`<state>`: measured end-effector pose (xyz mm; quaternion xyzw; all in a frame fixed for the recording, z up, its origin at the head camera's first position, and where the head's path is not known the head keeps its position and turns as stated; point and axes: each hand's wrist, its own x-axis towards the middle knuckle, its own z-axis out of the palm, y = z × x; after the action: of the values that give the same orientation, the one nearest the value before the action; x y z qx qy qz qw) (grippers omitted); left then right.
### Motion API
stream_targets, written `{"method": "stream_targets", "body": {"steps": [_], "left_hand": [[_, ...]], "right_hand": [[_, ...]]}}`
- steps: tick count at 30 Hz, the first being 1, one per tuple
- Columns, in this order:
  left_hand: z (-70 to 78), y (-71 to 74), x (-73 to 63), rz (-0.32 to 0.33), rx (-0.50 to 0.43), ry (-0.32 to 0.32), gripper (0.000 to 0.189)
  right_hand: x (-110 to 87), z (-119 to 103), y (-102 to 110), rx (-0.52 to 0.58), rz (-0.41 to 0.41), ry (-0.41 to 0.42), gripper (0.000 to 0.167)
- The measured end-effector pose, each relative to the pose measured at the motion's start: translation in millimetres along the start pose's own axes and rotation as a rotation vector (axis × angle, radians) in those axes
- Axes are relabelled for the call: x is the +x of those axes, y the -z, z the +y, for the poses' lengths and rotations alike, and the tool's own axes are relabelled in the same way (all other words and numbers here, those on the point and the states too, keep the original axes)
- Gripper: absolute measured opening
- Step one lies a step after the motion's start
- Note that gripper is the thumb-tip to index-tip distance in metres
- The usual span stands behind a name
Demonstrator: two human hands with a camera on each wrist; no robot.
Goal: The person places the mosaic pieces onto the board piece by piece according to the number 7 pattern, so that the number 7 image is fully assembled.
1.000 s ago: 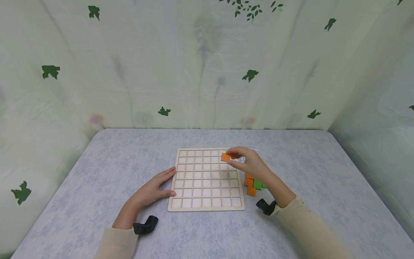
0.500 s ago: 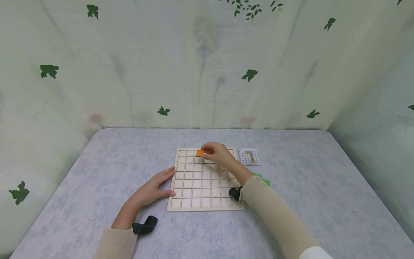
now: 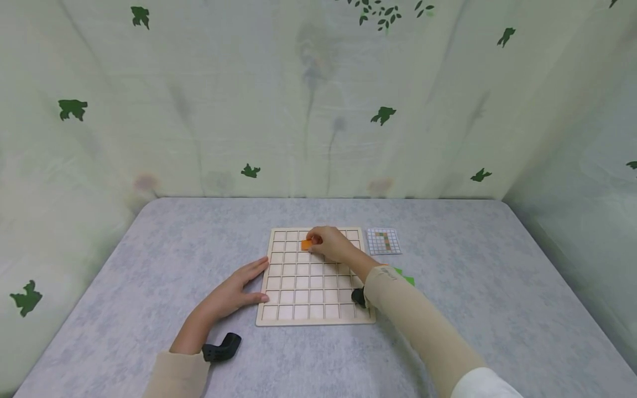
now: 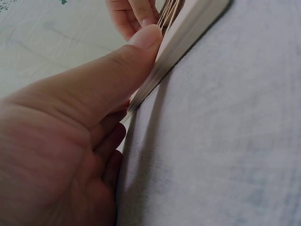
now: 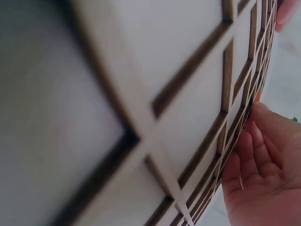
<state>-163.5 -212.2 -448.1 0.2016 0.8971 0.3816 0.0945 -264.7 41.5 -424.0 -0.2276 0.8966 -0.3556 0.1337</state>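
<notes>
A square wooden grid board (image 3: 316, 321) lies on the table, its cells pale. At its left edge my left hand (image 3: 238, 287) rests with straight fingers spread along the side; in the left wrist view the thumb (image 4: 110, 77) touches the edge. Over the far part of the board, my right hand (image 3: 330, 243) pinches a flat orange square tile (image 3: 306, 245) between thumb and fingers, at a cell in the second row from the far edge. Only an orange sliver of it shows in the right wrist view, by the right thumb (image 5: 273, 125).
A small card (image 3: 384, 241) with a printed grid and coloured squares lies right of the board. Nearer, green tiles (image 3: 408, 280) peek out beyond the right sleeve (image 3: 418, 326), which hides other tiles. A patterned curtain (image 3: 318, 99) stands behind the table (image 3: 149, 265).
The right hand carried the orange tile leftward from the board's right side, over the far row, then slightly nearer to the second row. The left hand stays put.
</notes>
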Motion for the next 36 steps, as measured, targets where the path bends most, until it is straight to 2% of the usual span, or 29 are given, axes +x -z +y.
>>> {"method": "stream_targets", "body": {"steps": [9,12,16,20,24,30,36], "left_hand": [[0.0,1.8,-1.5,-0.002,-0.004,0.004,0.084],[0.2,2.0,-1.8,-0.008,-0.012,0.007,0.085],[1.3,1.8,-1.9,-0.017,-0.017,0.013,0.084],[3.0,1.8,-1.7,-0.017,-0.024,0.017,0.083],[3.8,2.1,-1.8,-0.015,-0.031,0.018,0.083],[3.8,2.4,-1.6,-0.016,-0.029,0.011,0.083],[3.7,2.2,-1.1,-0.014,-0.02,0.011,0.082]], "right_hand": [[-1.0,1.0,1.1,0.008,-0.07,0.041,0.033],[-4.4,2.1,3.7,0.055,-0.064,0.047,0.036],[-15.7,3.5,14.0,0.144,-0.015,0.078,0.04],[-34.9,7.7,30.6,0.198,0.045,0.148,0.043],[-62.9,18.6,48.3,0.206,0.104,0.178,0.045],[-109.4,44.1,67.6,0.179,0.185,0.141,0.045],[-143.3,73.5,72.3,0.122,0.212,0.065,0.047]]}}
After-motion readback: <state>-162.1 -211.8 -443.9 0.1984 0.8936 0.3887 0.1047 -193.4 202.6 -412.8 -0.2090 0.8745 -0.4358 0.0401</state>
